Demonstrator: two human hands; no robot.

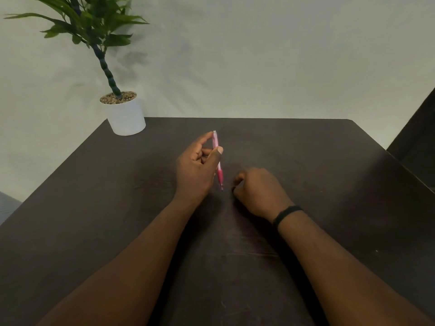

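Head view shows two bare arms reaching out over a dark bench (329,172). The right arm has a black band (287,214) on its wrist. The right hand (259,191) rests on the bench with its fingers curled into a loose fist. Nothing shows inside it.

Just beside it, a bit farther out, is the pen (220,176). It is pink, with a darker pink grip near the tip. The pen is up off the bench, standing almost straight with its tip pointing down. The tip is close to the right hand but not touching it.

The left hand (197,170) pinches the pen, with the thumb on one side and a fingertip near the top end. The other fingers are tucked in.

So the picking-up part looks done, since the pen is in the hand and off the bench. No paper is in sight, so I think no writing has begun. The pen may next go to the right hand or back down.

Far back in the left corner stands a white pot (126,118) with a green plant (94,20), against a pale wall.
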